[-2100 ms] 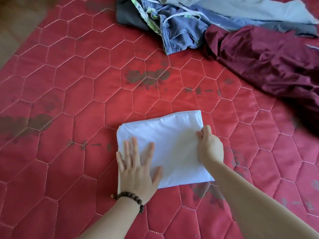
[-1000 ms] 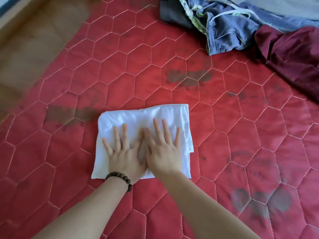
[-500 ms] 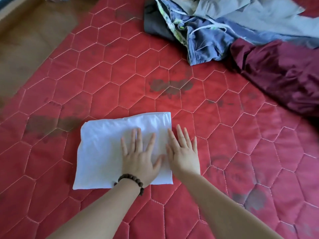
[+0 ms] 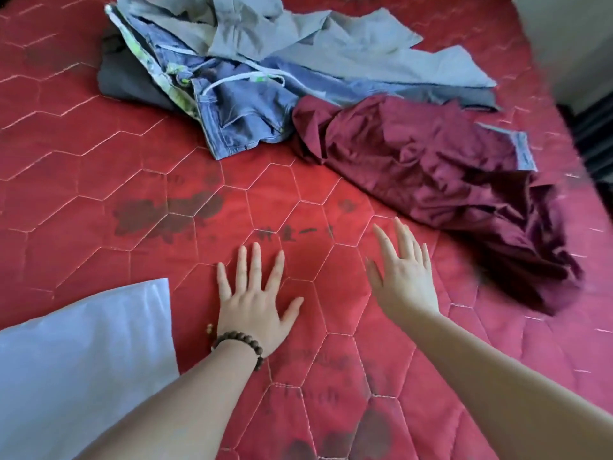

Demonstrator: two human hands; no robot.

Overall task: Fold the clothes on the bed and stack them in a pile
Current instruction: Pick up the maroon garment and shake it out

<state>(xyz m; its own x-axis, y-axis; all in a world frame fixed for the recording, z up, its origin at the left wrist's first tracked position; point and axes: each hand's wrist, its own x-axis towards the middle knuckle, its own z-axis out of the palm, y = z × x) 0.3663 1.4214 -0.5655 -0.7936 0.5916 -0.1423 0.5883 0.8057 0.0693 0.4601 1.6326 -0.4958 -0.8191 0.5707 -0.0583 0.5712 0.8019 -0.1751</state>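
Head view: left hand (image 4: 253, 305) flat on bed (image 4: 99, 180), fingers spread; right hand (image 4: 403, 277) released, empty, near maroon garment (image 4: 447, 180); folded white garment (image 4: 83, 353) near left.

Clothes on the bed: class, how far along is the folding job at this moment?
Done: one white garment lies folded flat. In hand: nothing; left hand lies flat on the mattress, right hand open, extended toward the maroon garment. Left: that, the denim shorts and grey cloth, all unfolded.
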